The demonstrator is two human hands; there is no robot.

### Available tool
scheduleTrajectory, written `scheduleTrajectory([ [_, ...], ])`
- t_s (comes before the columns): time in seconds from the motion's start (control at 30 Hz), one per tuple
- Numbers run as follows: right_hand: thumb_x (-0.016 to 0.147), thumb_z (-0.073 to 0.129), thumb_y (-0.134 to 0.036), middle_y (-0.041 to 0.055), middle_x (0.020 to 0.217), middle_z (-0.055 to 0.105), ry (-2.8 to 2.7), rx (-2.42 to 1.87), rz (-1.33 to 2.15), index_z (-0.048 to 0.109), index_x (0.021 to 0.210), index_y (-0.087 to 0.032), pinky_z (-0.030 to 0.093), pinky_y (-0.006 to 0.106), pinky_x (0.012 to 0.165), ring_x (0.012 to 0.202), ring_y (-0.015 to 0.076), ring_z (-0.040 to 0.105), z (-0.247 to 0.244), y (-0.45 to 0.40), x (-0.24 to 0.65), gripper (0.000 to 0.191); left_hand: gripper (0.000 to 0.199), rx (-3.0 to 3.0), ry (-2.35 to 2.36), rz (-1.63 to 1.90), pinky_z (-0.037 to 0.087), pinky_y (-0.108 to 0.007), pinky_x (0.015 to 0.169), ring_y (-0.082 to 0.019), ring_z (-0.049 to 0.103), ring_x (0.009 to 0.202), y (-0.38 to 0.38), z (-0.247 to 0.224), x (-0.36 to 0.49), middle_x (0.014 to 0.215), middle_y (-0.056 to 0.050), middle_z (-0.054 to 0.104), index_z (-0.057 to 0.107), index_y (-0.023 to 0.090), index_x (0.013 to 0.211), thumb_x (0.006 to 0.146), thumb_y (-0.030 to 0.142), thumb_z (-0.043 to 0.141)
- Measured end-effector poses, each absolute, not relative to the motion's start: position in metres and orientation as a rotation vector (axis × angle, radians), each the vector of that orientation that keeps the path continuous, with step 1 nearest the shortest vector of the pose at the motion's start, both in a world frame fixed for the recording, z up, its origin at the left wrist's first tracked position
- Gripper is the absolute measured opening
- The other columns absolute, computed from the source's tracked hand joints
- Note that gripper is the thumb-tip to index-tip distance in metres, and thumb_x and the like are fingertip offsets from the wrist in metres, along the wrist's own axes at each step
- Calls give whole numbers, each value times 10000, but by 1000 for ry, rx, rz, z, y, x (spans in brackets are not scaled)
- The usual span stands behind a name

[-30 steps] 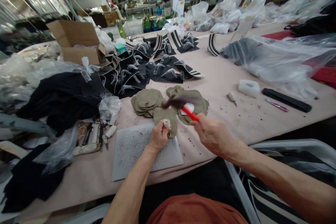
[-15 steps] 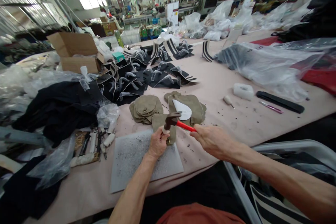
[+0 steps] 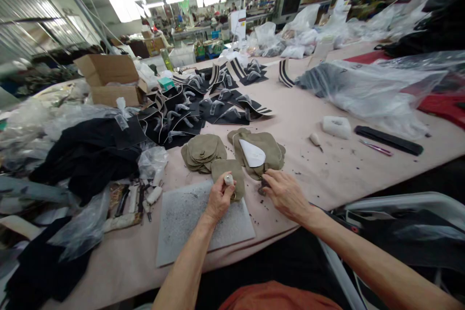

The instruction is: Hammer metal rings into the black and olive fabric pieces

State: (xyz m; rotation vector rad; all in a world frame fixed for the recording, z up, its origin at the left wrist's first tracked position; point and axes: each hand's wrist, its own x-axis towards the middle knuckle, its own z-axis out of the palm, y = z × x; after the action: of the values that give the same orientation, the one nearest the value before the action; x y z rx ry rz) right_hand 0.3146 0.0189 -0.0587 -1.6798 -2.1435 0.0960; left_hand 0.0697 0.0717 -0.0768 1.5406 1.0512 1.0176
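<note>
My left hand [image 3: 218, 198] is closed round an upright hand punch [image 3: 228, 179], its pale wrapped top showing above my fingers. Below it lies an olive fabric piece [image 3: 238, 169], partly over a grey speckled board [image 3: 178, 227]. To the right, low over the table, my right hand [image 3: 285, 191] is closed on the hammer [image 3: 262, 187]. Only some of the dark head shows; the red handle is hidden. Just beyond are a stack of olive flaps [image 3: 203, 150] and more olive pieces [image 3: 271, 150] with a white template [image 3: 252, 153] on top.
Black panels with wrapped handles [image 3: 189, 106] cover the table's back left, near a cardboard box [image 3: 109, 77]. Several hand tools [image 3: 134, 198] lie left of the board. A white block [image 3: 336, 127], a small awl-like tool [image 3: 316, 141] and a black strip [image 3: 388, 139] lie right.
My right hand has lowered the hammer from the punch's top down to the table on the right. My left hand keeps the punch in about the same place.
</note>
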Motion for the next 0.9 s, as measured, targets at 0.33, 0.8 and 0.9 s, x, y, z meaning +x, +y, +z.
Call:
scheduleTrajectory([
  [0.33, 936, 569, -246, 186, 1351, 613, -2106, -1606, 137, 544, 1392, -110, 343, 547, 1113, 1197, 322, 545, -94, 19, 203, 477, 186, 1548, 1276, 1170, 578, -294, 765, -190, 704, 767, 72, -70, 85, 849, -52, 750, 688, 182, 905, 781, 318, 673],
  [0.8, 951, 558, -260, 167, 1107, 664, -2429, -1511, -138, 624, 1208, -86, 377, 469, 1008, 978, 287, 564, -78, 24, 209, 317, 404, 1428, 1618, 1652, 534, -231, 634, -148, 651, 681, 95, 10, 52, 804, -20, 689, 619, 166, 903, 675, 455, 787],
  [0.9, 929, 492, -121, 143, 971, 662, -2565, -1394, -159, 659, 1074, -115, 406, 413, 895, 886, 263, 563, -74, 31, 212, 221, 406, 1262, 1792, 1571, 518, -248, 591, -171, 644, 652, 87, -35, 19, 735, -25, 679, 627, 167, 843, 622, 467, 789],
])
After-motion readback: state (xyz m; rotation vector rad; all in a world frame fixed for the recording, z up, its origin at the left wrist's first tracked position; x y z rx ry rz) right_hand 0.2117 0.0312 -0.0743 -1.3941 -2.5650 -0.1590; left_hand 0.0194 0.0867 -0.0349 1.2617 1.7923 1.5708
